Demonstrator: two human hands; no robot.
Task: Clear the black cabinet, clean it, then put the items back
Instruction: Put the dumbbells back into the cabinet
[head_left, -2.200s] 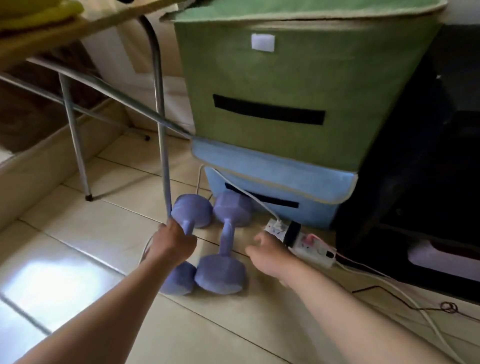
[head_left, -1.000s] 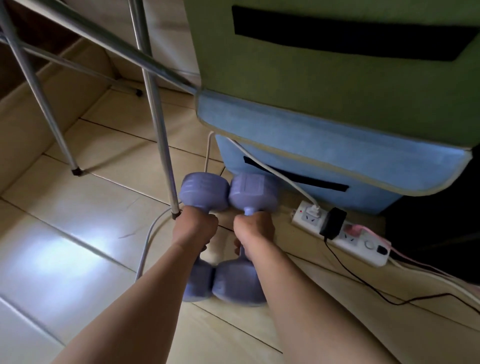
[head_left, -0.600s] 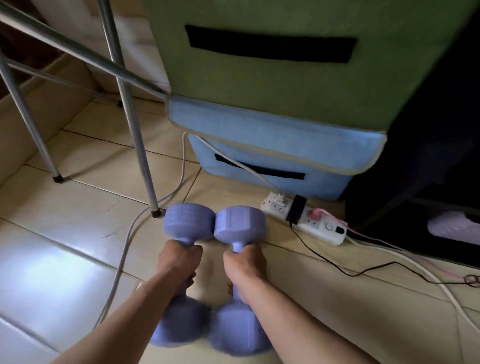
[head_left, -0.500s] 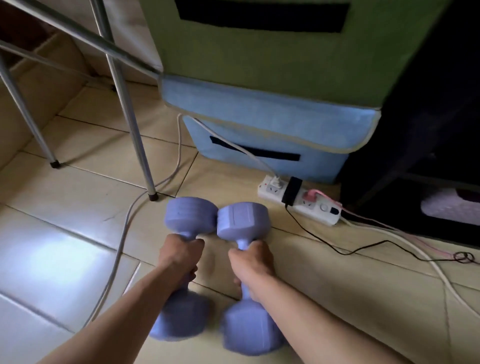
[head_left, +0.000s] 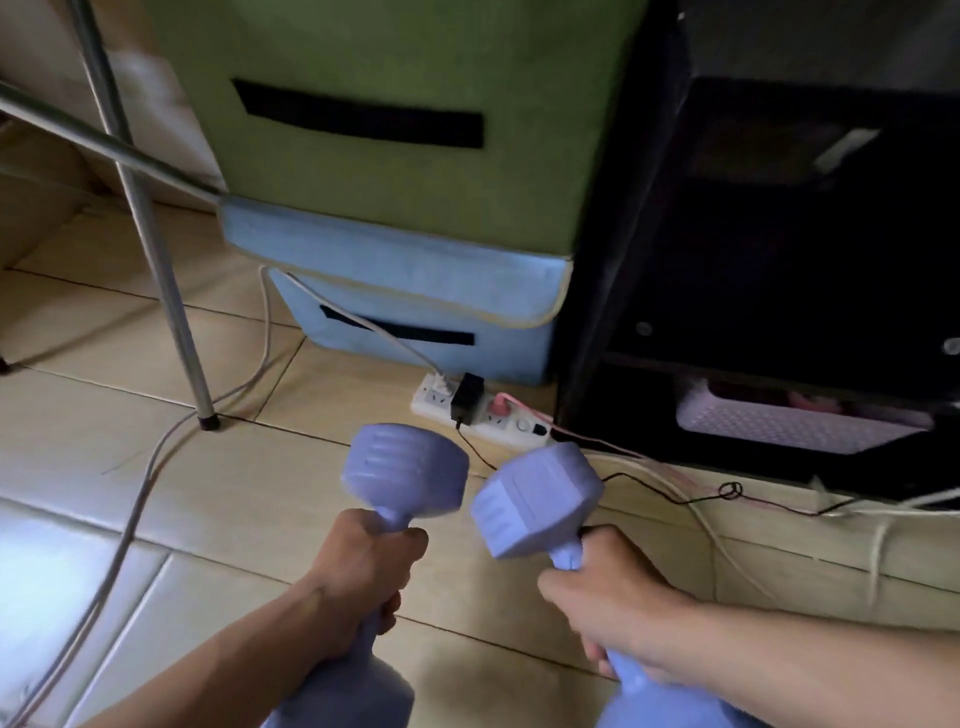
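While black open-fronted cabinet (head_left: 639, 218) stands at right | left hand (head_left: 358, 577) clenches purple plastic dumbbell (head_left: 405, 470) | right hand (head_left: 613, 597) clenches second purple plastic dumbbell (head_left: 535, 499).

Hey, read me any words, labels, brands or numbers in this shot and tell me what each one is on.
No text is readable.
On the left dumbbell: raised marks on its end, too blurred to read.
On the right dumbbell: the same.
On the power strip: any print is too small.
On the green box and blue box: plain black strips, no lettering.
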